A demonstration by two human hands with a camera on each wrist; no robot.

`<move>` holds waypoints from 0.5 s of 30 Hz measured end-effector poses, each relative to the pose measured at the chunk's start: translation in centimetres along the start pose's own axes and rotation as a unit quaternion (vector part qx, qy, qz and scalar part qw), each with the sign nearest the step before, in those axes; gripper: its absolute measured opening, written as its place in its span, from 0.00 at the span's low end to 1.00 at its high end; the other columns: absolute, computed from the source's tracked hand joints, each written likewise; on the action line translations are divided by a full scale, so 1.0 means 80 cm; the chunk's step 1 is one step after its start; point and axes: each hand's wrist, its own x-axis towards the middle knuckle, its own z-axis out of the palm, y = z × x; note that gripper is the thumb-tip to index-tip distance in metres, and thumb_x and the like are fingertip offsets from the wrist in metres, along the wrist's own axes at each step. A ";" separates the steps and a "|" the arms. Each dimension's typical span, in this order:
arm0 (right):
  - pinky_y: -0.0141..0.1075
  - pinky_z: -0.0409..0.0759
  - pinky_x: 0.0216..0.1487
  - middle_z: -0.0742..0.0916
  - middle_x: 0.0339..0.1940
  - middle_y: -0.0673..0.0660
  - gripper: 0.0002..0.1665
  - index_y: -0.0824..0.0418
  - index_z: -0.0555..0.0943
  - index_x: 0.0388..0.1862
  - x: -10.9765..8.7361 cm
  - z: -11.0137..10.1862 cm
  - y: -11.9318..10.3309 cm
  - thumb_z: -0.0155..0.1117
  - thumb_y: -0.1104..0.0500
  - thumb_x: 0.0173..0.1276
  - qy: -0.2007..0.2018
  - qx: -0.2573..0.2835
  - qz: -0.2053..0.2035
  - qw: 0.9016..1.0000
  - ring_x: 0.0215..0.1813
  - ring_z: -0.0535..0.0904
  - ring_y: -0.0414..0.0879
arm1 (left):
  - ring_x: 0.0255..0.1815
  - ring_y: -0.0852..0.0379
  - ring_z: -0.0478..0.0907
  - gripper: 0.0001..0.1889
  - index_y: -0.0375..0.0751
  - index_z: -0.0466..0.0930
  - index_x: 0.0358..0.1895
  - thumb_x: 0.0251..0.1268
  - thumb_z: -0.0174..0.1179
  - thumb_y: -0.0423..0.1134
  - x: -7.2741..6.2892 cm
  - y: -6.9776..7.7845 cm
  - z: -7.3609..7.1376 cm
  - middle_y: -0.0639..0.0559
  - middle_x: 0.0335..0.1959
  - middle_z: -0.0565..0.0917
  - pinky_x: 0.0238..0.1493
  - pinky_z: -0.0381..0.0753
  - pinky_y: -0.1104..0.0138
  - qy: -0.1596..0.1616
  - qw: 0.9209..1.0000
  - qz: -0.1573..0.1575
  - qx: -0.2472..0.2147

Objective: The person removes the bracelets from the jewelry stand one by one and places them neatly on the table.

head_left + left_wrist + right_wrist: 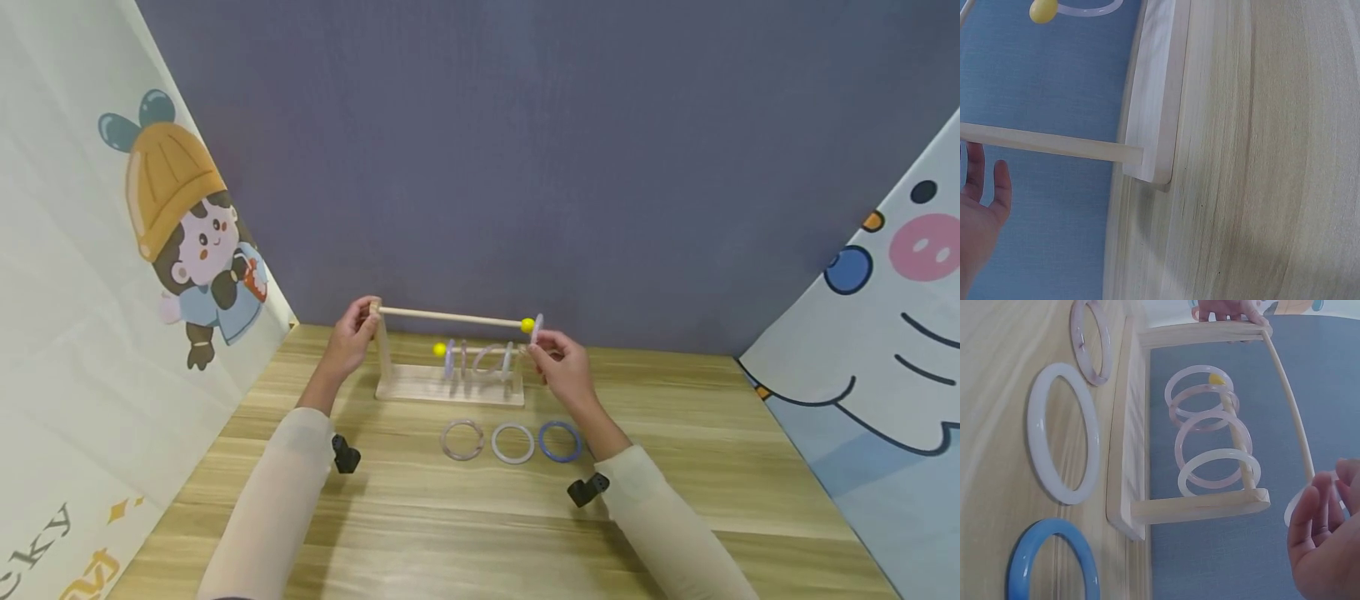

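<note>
A wooden bangle stand point(420, 385) has two posts and two rods at different heights. My left hand point(352, 333) grips the top of its taller left post point(1054, 142). At the right end of the upper rod point(450, 316), a pale lavender bangle point(537, 327) is pinched in my right hand point(567, 368), right beside the yellow bead point(527, 325). Fingers partly cover that bangle in the right wrist view. Several pale bangles hang on the lower rod point(1239, 440), which extends from the shorter right post point(1204, 504) and ends in another yellow bead point(439, 350).
In front of the stand, three bangles lie in a row on the wood-grain table point(450, 525): a marbled pinkish one point(462, 458), a white one point(513, 462) and a blue one point(560, 460). A dark blue-grey panel point(480, 167) rises behind, with printed panels at both sides.
</note>
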 end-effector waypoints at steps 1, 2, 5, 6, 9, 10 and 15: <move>0.33 0.79 0.22 0.85 0.32 0.48 0.15 0.69 0.82 0.52 -0.001 0.000 0.000 0.68 0.64 0.69 -0.001 -0.002 -0.001 1.000 0.26 0.81 0.50 | 0.35 0.61 0.70 0.20 0.22 0.66 0.68 0.81 0.48 0.31 0.000 0.000 0.000 0.43 0.44 0.73 0.38 0.72 0.74 0.002 1.000 0.000 -0.001; 0.32 0.78 0.21 0.85 0.32 0.48 0.14 0.69 0.82 0.52 -0.003 -0.001 0.001 0.68 0.64 0.69 -0.002 -0.002 -0.004 1.000 0.26 0.80 0.51 | 0.36 0.62 0.70 0.20 0.22 0.66 0.68 0.81 0.48 0.31 0.000 -0.001 0.000 0.43 0.44 0.73 0.38 0.72 0.74 0.002 1.000 -0.002 -0.002; 0.29 0.76 0.20 0.85 0.33 0.54 0.12 0.70 0.83 0.50 -0.011 -0.001 -0.010 0.67 0.67 0.69 -0.007 -0.008 -0.012 1.000 0.22 0.79 0.45 | 0.36 0.64 0.71 0.21 0.23 0.66 0.69 0.81 0.48 0.31 0.001 -0.001 0.000 0.44 0.45 0.74 0.39 0.73 0.75 0.004 1.000 -0.003 -0.003; 0.28 0.75 0.20 0.85 0.34 0.56 0.12 0.72 0.83 0.50 -0.015 -0.001 -0.016 0.67 0.68 0.69 -0.009 -0.012 -0.017 1.000 0.21 0.78 0.44 | 0.36 0.65 0.71 0.21 0.23 0.66 0.69 0.81 0.48 0.31 0.001 -0.001 0.000 0.44 0.46 0.74 0.39 0.73 0.76 0.005 1.000 -0.004 -0.003; 0.25 0.72 0.19 0.84 0.35 0.62 0.12 0.75 0.82 0.49 -0.026 0.001 -0.034 0.67 0.70 0.68 -0.018 -0.027 -0.033 0.999 0.18 0.75 0.38 | 0.37 0.66 0.71 0.21 0.24 0.65 0.69 0.81 0.48 0.32 0.002 0.000 -0.001 0.43 0.47 0.75 0.40 0.73 0.76 0.002 1.000 -0.005 -0.001; 0.25 0.71 0.19 0.84 0.35 0.63 0.12 0.76 0.82 0.49 -0.030 0.001 -0.038 0.66 0.71 0.68 -0.021 -0.032 -0.040 0.998 0.17 0.74 0.37 | 0.37 0.66 0.71 0.21 0.24 0.65 0.69 0.81 0.48 0.32 0.002 0.000 -0.001 0.43 0.47 0.75 0.40 0.73 0.76 0.002 1.000 -0.006 -0.001; 0.24 0.68 0.16 0.84 0.34 0.65 0.12 0.74 0.83 0.49 -0.030 0.009 -0.015 0.69 0.72 0.66 -0.028 -0.048 -0.070 0.996 0.14 0.71 0.32 | 0.37 0.66 0.71 0.21 0.23 0.66 0.69 0.81 0.48 0.32 0.001 -0.001 -0.001 0.43 0.47 0.74 0.40 0.73 0.76 0.002 1.000 -0.004 0.002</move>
